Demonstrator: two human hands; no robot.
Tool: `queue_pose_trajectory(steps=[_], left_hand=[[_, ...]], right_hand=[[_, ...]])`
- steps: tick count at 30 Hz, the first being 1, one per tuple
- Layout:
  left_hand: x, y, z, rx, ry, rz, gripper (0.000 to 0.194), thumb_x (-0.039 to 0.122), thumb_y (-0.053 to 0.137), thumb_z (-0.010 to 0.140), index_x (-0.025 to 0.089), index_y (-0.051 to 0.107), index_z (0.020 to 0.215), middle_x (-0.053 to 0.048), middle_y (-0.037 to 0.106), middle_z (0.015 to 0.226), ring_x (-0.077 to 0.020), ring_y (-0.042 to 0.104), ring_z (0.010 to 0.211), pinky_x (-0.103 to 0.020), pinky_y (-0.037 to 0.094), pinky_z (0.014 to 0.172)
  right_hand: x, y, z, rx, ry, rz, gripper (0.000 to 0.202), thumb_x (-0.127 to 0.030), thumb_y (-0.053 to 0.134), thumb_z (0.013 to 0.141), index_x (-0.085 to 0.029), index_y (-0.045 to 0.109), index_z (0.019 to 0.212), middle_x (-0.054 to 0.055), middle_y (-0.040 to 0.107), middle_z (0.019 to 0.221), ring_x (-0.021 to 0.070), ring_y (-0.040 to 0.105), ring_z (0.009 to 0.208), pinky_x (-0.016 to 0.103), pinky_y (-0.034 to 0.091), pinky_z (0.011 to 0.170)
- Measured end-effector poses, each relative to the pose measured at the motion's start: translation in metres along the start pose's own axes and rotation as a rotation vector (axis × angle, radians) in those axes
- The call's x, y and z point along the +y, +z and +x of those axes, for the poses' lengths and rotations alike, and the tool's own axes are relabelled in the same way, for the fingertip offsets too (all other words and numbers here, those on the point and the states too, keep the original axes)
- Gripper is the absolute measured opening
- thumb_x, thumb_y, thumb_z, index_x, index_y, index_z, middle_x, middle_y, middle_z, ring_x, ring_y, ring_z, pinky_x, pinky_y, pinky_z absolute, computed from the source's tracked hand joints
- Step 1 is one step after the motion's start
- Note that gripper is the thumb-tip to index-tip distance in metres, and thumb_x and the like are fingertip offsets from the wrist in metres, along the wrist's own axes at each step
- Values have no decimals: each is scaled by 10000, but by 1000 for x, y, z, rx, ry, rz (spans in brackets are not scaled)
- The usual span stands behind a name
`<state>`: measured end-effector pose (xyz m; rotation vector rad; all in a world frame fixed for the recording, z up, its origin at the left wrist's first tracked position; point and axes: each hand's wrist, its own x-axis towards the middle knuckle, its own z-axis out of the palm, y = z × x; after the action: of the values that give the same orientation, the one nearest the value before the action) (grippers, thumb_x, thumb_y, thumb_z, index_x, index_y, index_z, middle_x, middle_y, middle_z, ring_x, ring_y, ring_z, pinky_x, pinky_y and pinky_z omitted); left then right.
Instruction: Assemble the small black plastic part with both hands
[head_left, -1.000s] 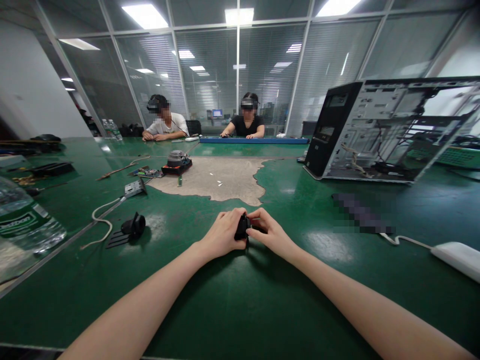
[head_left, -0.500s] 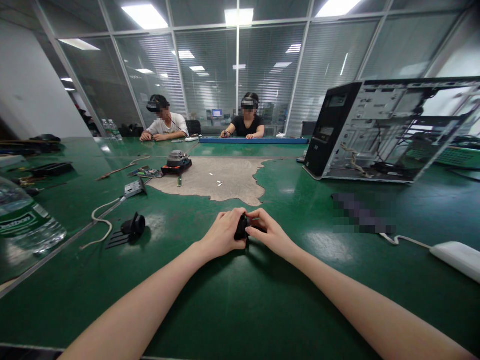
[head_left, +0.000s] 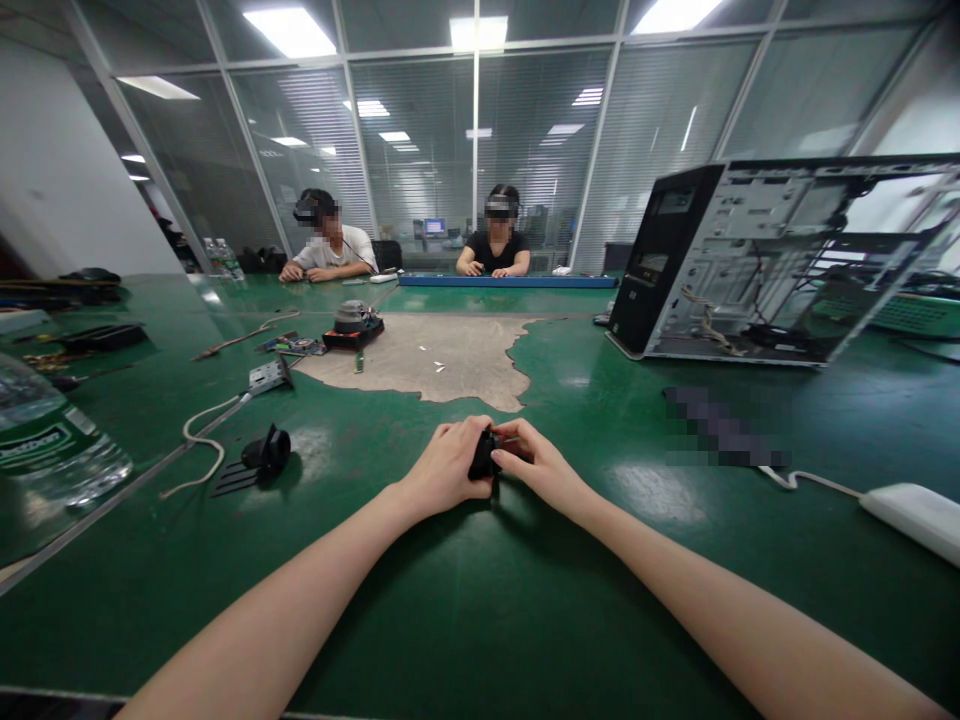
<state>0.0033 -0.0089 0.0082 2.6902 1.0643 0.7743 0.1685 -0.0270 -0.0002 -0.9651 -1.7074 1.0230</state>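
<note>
Between both hands, just above the green table (head_left: 465, 620), is a small black part (head_left: 481, 455), mostly covered by fingers, so its kind does not show. My left hand (head_left: 448, 463) wraps round it from the left, thumb below and fingers over the top. From the right, my right hand (head_left: 538, 460) pinches its edge with thumb and fingertips. Off to the left lies another black part (head_left: 268, 455), with a round tubular end and flat prongs. Beyond the hands a bare, worn patch (head_left: 465, 350) of tabletop carries tiny white scraps.
An opened computer case (head_left: 667, 270) stands at the right, near a white power strip (head_left: 911, 515) with its cord. A large water bottle (head_left: 56, 440) is at the left. Circuit parts (head_left: 296, 343) and a heat-sink fan (head_left: 354, 320) sit further back. Two people work across the table.
My hands and the black part look almost unmoved. Across the table, the person in black has shifted a hand slightly inward.
</note>
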Motion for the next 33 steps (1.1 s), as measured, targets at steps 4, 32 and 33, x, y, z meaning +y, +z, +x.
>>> queue_pose_trajectory(steps=[4,32,33], left_hand=[[1,-1,0,-1,-4,-1,550,215,588,597,226,331,1083,-36,495,1022,-226,480,963,-377,330,842],[0,0,-1,5,12,17,592,225,596,599,212,306,1114,-47,493,1041,-228,474,971,-367,327,844],[0,0,-1,5,11,16,595,228,598,599,212,304,1116,-47,493,1044,-228,474,973,-368,326,846]], right_hand=[[-3,0,-2,11,-35,35,186,-215,560,722,-208,461,879,9,562,903,171,567,927,343,442,828],[2,1,0,16,9,-3,234,-251,518,765,-203,456,985,38,536,963,151,560,879,320,457,782],[2,1,0,11,17,-17,237,-249,512,768,-200,457,993,42,540,965,154,560,877,326,458,781]])
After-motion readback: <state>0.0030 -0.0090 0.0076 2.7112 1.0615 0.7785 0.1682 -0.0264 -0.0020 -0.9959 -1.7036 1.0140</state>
